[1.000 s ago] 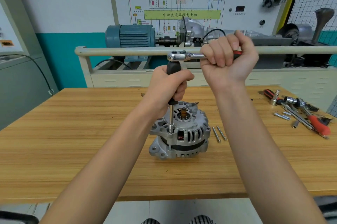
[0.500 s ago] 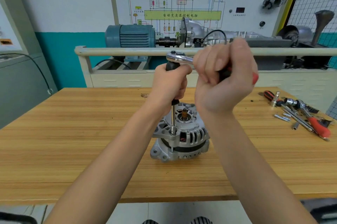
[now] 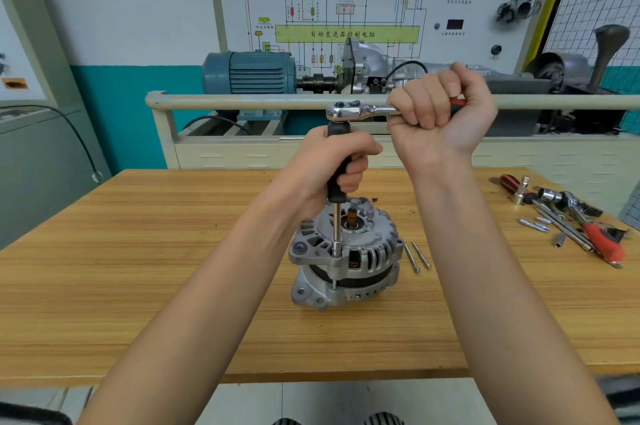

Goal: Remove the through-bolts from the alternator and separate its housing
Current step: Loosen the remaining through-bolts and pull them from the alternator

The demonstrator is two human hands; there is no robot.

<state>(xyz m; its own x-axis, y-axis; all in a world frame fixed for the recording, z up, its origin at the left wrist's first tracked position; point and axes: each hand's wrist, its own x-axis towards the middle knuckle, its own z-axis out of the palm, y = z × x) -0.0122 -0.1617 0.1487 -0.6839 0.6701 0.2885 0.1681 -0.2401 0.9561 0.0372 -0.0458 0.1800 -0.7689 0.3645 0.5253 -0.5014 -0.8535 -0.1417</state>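
A silver alternator (image 3: pixel 360 262) stands upright on the wooden table (image 3: pixel 138 268). A long extension bar (image 3: pixel 336 230) rises from a through-bolt at the housing's front left edge. My left hand (image 3: pixel 332 165) is closed around the bar's black grip. A chrome ratchet (image 3: pixel 360 111) sits on top of the bar, its handle pointing right. My right hand (image 3: pixel 440 116) grips that red-and-black handle. Two removed through-bolts (image 3: pixel 417 256) lie on the table just right of the alternator.
Loose tools (image 3: pixel 568 216) with red handles, sockets and small bits lie at the table's right end. Behind the table a beige rail (image 3: pixel 242 101) fronts a bench carrying a blue motor (image 3: pixel 249 73) and a gearbox. A wiring diagram board covers the wall.
My right hand swung the ratchet handle toward me and then back out to the right. My left hand kept its hold on the extension grip. The alternator stayed in place.
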